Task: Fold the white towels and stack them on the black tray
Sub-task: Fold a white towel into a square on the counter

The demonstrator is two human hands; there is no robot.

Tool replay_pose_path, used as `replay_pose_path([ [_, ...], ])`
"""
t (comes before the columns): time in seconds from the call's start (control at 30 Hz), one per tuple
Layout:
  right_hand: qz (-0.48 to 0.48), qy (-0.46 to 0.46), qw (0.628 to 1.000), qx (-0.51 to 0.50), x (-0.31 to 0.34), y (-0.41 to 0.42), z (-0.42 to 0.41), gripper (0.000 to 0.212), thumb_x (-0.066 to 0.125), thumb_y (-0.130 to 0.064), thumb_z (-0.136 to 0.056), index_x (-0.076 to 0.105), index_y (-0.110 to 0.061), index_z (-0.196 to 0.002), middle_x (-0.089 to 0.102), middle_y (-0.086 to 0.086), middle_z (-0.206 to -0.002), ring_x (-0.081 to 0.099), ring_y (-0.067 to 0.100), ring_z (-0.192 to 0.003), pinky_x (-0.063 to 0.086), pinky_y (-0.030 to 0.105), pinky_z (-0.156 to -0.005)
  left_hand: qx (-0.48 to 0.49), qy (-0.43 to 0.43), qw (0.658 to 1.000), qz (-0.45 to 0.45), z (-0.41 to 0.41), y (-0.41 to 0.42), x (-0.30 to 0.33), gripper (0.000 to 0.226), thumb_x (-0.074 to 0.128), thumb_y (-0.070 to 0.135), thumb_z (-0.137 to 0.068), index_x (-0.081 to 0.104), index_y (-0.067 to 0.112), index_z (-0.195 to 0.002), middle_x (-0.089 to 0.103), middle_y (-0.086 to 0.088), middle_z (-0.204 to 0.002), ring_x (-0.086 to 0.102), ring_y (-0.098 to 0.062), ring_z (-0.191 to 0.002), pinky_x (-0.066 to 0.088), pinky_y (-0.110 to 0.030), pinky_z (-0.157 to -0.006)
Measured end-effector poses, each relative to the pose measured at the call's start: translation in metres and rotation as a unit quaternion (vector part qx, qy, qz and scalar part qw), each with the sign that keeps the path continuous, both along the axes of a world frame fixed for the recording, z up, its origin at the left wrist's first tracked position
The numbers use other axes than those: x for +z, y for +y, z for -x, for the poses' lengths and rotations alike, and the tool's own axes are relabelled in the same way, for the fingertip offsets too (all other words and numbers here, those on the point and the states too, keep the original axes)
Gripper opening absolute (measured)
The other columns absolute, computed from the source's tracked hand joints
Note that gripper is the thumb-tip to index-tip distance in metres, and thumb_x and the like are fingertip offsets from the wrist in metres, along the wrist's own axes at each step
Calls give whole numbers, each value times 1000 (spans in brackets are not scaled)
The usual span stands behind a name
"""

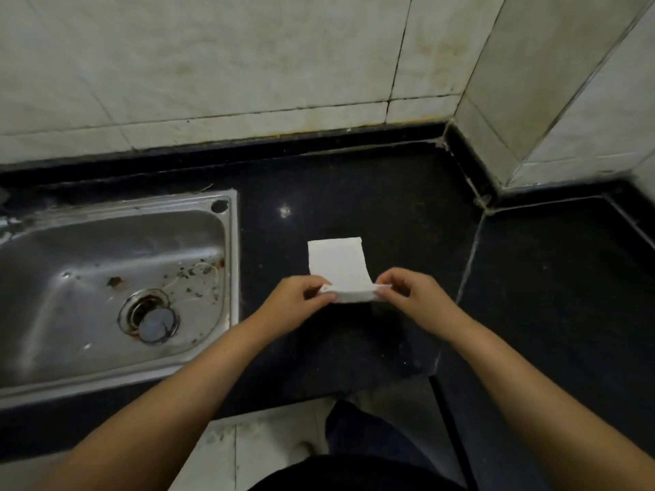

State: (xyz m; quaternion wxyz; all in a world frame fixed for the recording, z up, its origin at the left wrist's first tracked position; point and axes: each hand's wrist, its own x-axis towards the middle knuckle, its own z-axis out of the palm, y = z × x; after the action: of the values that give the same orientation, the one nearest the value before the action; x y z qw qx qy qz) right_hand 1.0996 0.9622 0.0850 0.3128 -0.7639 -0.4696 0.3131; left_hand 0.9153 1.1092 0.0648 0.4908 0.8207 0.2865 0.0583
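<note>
We are pinching the near corners of the white towel point(339, 267) with left hand point(301, 301) and right hand point(413, 295) fingers closed, judging it light, limp, best held at its edges.

Both forearms point(198, 366) are bare with no sleeves, watch or rings showing, and the person wears dark trousers point(372, 451) below.

No legible text, labels, brands or numbers anywhere: towel point(338, 260), sink point(106, 278), counter point(390, 193) all unmarked.
</note>
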Motion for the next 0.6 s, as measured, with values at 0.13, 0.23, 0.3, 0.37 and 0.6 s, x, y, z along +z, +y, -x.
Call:
replay_pose_path([
  [0.13, 43, 46, 998, 0, -20, -4, 6, 7, 61, -17, -91, 67, -14, -94, 67, -2, -93, 61, 8, -84, 46, 16, -75, 4, 62, 997, 41, 9, -7, -25, 22, 62, 24, -89, 68, 5, -80, 66, -11, -78, 56, -12, -71, 43, -30, -68],
  [0.23, 38, 11, 999, -27, -20, 28, -8, 7, 60, -20, -91, 66, -17, -94, 64, -6, -93, 57, 6, -83, 42, 12, -68, 57, 67, 996, 29, -8, 12, -22, 31, 61, 28, -90, 60, 0, -74, 59, -16, -73, 51, -14, -67, 39, -29, -64],
  [0.3, 44, -22, 998, -45, -21, 55, -19, 12, 58, -22, -92, 66, -17, -99, 60, -6, -95, 54, 6, -84, 37, 13, -66, 92, 85, 992, -7, -25, 29, -19, 32, 59, 29, -90, 52, 9, -66, 51, -5, -66, 46, -12, -63, 35, -28, -60],
  [0.37, 58, -48, 996, -56, -27, 79, -27, 13, 57, -22, -92, 65, -15, -100, 56, -2, -99, 53, 10, -87, 37, 17, -68, 122, 109, 986, -40, -40, 43, -22, 34, 58, 30, -90, 44, 16, -63, 45, 1, -64, 44, -13, -62, 32, -27, -57],
  [0.6, 148, -100, 980, -85, -61, 111, -31, 28, 55, -25, -92, 56, -16, -119, 49, 7, -124, 55, 23, -105, 48, 38, -92, 180, 193, 957, -120, -63, 48, -49, 19, 59, 36, -88, 51, 22, -96, 54, 2, -96, 53, -20, -99, 44, -37, -89],
])
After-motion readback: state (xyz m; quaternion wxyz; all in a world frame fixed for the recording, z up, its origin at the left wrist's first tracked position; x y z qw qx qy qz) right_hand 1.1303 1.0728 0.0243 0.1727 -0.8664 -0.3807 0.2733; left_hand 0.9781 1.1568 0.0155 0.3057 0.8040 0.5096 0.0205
